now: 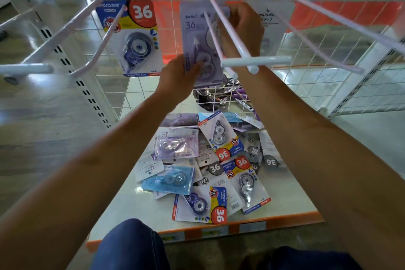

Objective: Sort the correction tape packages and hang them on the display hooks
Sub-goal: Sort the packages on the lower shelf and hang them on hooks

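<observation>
The blue package (pixel 131 37) hanging left of centre reads "JINUO", "36", "PET" and, at its bottom, "CORRECTION TAPE SMOOTH". The lilac package (pixel 192 28) in the upper middle shows "36". The pale package (pixel 274 17) at upper right carries "INUO". In the pile (pixel 219 160) below, "36", "PET" and "SMOOTH" repeat.

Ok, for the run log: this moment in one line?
step: hanging purple package on middle hook | left hand: grips bottom | right hand: grips top | pile: on shelf
</observation>
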A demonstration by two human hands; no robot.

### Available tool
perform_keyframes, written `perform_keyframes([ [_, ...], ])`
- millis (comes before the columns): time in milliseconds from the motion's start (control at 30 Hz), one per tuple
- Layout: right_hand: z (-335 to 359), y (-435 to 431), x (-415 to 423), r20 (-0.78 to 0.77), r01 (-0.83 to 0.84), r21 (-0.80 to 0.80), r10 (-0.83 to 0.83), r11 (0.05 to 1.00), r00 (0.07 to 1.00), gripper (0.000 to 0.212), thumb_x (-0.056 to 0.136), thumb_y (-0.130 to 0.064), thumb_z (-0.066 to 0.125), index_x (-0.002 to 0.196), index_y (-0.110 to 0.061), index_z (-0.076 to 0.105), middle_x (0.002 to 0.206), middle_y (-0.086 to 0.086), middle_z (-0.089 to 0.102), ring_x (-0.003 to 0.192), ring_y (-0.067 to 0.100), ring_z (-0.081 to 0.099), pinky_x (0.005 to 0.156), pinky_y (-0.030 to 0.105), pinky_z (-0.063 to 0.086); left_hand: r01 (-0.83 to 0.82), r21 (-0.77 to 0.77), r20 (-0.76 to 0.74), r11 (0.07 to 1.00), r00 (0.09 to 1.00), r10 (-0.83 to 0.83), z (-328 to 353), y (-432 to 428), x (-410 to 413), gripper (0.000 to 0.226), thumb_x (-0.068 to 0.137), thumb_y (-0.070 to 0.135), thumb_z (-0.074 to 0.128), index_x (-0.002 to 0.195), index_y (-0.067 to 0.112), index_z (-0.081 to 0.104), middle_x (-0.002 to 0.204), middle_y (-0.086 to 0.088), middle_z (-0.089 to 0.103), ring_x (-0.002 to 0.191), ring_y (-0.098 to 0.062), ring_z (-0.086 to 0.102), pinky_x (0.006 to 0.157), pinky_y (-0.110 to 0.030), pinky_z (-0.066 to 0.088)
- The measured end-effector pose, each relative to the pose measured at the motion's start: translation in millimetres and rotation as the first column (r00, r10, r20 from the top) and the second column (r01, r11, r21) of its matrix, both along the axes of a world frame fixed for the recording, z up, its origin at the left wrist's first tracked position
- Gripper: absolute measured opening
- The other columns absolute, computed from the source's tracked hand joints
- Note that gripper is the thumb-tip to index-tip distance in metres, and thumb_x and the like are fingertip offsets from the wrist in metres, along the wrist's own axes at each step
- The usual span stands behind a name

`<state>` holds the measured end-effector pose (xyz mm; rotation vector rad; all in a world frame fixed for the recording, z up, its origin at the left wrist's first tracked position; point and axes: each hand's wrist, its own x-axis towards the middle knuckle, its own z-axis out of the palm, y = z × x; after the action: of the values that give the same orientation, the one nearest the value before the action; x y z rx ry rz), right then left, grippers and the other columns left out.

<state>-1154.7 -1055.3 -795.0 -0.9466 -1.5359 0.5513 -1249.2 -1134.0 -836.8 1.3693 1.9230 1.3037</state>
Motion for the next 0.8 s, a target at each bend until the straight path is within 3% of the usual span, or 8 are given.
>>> perform_keyframes([
  [100,-3,10,-4,0.049,0.050,-0.040,-0.048,0.998,0.998,0.018,0.092,-0.023,0.057,0.098,-0.008,0.064,0.081,-0.008,0.058,0.067,-0.001,0.050,0.064,0.004,0.037,-0.018,-0.014,-0.004,1.000,1.000,0.018,0,4,-1,0.014,0.099,0.027,0.046,0.090,0.017,0.048,0.072,0.000,0.050,0.072,-0.019,0.048,0.070,-0.030,0.040],
  [200,-23,1,-2,0.043,0.028,-0.123,-0.023,0.992,0.999,0.019,0.084,-0.035,0.053,0.088,-0.016,0.056,0.073,-0.013,0.053,0.072,0.013,0.056,0.074,0.033,0.051,-0.032,-0.047,-0.124,0.998,0.992,0.026,-13,7,-5,0.024,0.096,0.038,0.050,0.092,0.015,0.054,0.083,-0.005,0.058,0.074,-0.020,0.052,0.062,-0.027,0.041],
  [233,-36,-4,2,0.014,-0.008,-0.171,0.011,0.985,1.000,0.020,0.083,-0.035,0.052,0.088,-0.016,0.054,0.073,-0.013,0.053,0.075,0.018,0.057,0.072,0.034,0.049,-0.040,-0.088,-0.157,0.995,0.987,0.026,-23,7,-6,0.028,0.095,0.040,0.052,0.097,0.013,0.056,0.088,-0.005,0.062,0.077,-0.020,0.055,0.060,-0.025,0.042],
  [367,-113,-35,26,0.218,0.105,-0.313,-0.036,0.944,0.975,0.024,0.095,-0.027,0.052,0.102,-0.005,0.059,0.093,0.005,0.066,0.085,0.022,0.061,0.067,0.025,0.037,0.000,-0.349,-0.142,0.937,0.988,-0.053,-87,-12,3,0.038,0.090,0.025,0.064,0.123,0.009,0.053,0.111,-0.007,0.068,0.096,-0.023,0.064,0.080,-0.033,0.054],
  [567,-236,-105,68,0.452,0.254,-0.740,0.181,0.623,0.873,0.014,0.093,-0.011,0.050,0.107,-0.009,0.055,0.091,0.001,0.057,0.083,0.019,0.058,0.055,0.022,0.037,0.189,-0.706,-0.287,0.683,0.805,-0.519,-192,-77,35,0.036,0.089,0.020,0.063,0.124,0.017,0.053,0.121,-0.004,0.060,0.105,-0.018,0.059,0.087,-0.028,0.050],
  [633,-261,-126,79,0.483,0.322,-0.802,0.230,0.502,0.845,0.015,0.090,-0.011,0.052,0.105,-0.015,0.054,0.100,0.003,0.061,0.087,0.020,0.058,0.065,0.029,0.047,0.172,-0.774,-0.285,0.609,0.764,-0.579,-215,-95,43,0.041,0.087,0.024,0.065,0.126,0.019,0.051,0.126,-0.003,0.056,0.107,-0.018,0.058,0.088,-0.030,0.051],
  [733,-282,-148,87,0.510,0.373,-0.835,0.316,0.404,0.800,0.022,0.090,-0.015,0.054,0.106,-0.026,0.044,0.109,0.003,0.063,0.092,0.020,0.060,0.070,0.032,0.050,0.145,-0.770,-0.324,0.622,0.750,-0.576,-234,-109,49,0.042,0.087,0.028,0.064,0.127,0.019,0.051,0.135,-0.005,0.045,0.113,-0.021,0.054,0.090,-0.033,0.052],
  [800,-290,-158,86,0.525,0.406,-0.840,0.351,0.360,0.775,0.027,0.088,-0.020,0.060,0.113,-0.018,0.050,0.113,0.004,0.063,0.099,0.021,0.061,0.076,0.032,0.051,0.136,-0.746,-0.350,0.652,0.752,-0.558,-240,-113,50,0.043,0.088,0.029,0.064,0.128,0.020,0.051,0.138,-0.005,0.040,0.118,-0.023,0.049,0.095,-0.034,0.049],
])
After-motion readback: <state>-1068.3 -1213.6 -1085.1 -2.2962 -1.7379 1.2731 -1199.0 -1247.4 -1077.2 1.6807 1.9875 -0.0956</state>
